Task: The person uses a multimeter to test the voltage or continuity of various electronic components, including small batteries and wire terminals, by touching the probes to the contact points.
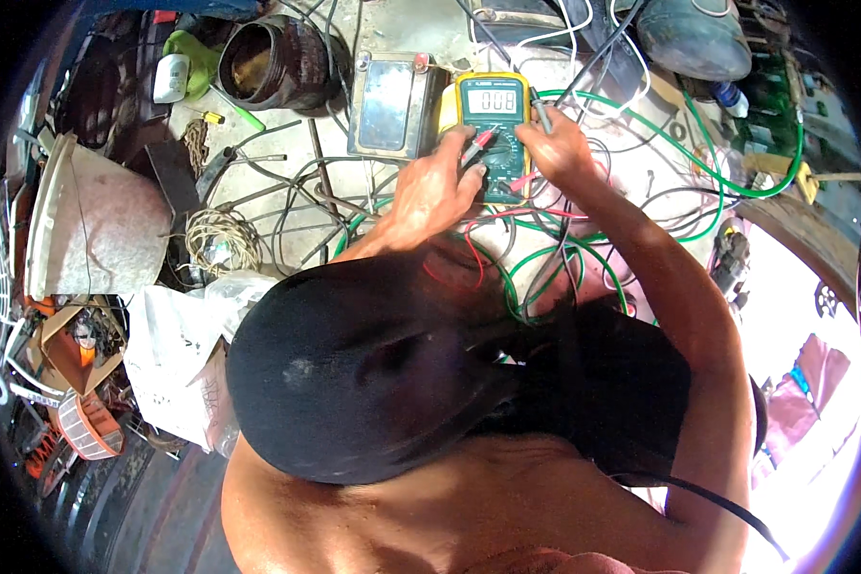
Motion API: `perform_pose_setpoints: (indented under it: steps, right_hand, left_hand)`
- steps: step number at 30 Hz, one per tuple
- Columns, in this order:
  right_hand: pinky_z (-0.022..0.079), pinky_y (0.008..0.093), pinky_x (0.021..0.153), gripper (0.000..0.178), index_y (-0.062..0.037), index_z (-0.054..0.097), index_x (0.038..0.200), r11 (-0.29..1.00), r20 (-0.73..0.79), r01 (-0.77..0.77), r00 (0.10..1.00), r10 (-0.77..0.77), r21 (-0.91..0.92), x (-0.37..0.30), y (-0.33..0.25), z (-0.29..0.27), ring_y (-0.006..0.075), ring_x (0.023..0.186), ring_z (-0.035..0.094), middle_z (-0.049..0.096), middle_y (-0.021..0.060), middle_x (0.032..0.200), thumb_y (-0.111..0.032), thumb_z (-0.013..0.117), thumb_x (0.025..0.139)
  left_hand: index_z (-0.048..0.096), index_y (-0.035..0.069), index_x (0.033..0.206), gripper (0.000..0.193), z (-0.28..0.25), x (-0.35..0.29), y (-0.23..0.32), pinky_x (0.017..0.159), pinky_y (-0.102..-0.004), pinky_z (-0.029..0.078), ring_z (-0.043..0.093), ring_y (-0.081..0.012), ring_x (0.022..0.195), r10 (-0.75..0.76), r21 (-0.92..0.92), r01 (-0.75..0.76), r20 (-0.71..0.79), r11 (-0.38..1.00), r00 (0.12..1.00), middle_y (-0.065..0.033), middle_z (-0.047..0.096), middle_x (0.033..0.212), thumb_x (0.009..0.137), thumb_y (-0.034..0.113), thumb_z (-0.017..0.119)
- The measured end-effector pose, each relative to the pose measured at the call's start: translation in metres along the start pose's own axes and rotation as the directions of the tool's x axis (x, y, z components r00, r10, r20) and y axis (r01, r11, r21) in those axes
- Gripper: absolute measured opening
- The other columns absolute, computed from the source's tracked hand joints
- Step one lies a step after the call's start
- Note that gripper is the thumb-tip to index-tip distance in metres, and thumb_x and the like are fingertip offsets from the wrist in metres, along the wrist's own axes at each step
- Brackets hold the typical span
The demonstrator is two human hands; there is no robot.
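Two hands work a yellow meter lying on the floor beside a grey battery. Left hand pinches a red probe; right hand grasps a grey probe. Setting up seems underway; next, tips need steady contact.

Bare concrete floor, cluttered: loose wires, rusty pot, rope coil. Harsh daylight floods in at lower right.
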State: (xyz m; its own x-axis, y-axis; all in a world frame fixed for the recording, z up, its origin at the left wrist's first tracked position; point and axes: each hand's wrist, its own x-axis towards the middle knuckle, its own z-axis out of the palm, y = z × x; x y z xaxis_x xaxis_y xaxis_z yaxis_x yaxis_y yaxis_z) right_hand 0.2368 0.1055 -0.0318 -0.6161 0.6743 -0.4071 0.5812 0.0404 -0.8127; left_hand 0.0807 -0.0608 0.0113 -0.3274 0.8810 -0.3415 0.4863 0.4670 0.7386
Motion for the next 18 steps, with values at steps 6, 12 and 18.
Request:
perform_pose_setpoints:
  steps: [6, 12, 18]
  right_hand:
    - [0.053, 0.0453, 0.095, 0.051, -0.0024, 0.065, 0.122, 0.943, -0.075, -0.288, 0.957, 0.280, -0.165, 0.005, -0.030, 0.008, 0.0410, 0.110, 0.069, 0.071, 0.0263, 0.114, -0.037, 0.067, 0.084]
    - [0.052, 0.0467, 0.099, 0.060, -0.0032, 0.062, 0.130, 0.940, -0.065, -0.287, 0.958, 0.280, -0.183, 0.013, -0.028, 0.008, 0.0413, 0.113, 0.068, 0.070, 0.0269, 0.118, -0.040, 0.067, 0.083]
    - [0.052, 0.0441, 0.087, 0.043, 0.0018, 0.064, 0.113, 0.988, -0.049, -0.154, 0.987, 0.153, -0.018, -0.004, -0.022, 0.005, 0.0375, 0.097, 0.069, 0.070, 0.0273, 0.103, -0.035, 0.064, 0.090]
  left_hand:
    - [0.048, 0.007, 0.142, 0.053, -0.002, -0.001, 0.001, 0.081, -0.0575, 0.055, 0.069, -0.0521, 0.089, -0.035, -0.036, 0.036, 0.024, 0.999, 0.999, -0.0313, 0.071, 0.098, 0.095, 0.025, 0.063]
    - [0.048, 0.008, 0.142, 0.053, 0.003, -0.001, -0.002, 0.081, -0.0566, 0.055, 0.069, -0.0509, 0.089, 0.008, -0.050, -0.008, -0.005, 0.999, 1.000, -0.0310, 0.071, 0.097, 0.094, 0.023, 0.064]
    - [0.050, 0.011, 0.144, 0.054, 0.003, -0.002, -0.005, 0.073, -0.0520, 0.054, 0.071, -0.0480, 0.083, -0.021, -0.074, 0.020, -0.015, 0.997, 1.000, -0.0284, 0.070, 0.086, 0.095, 0.028, 0.066]
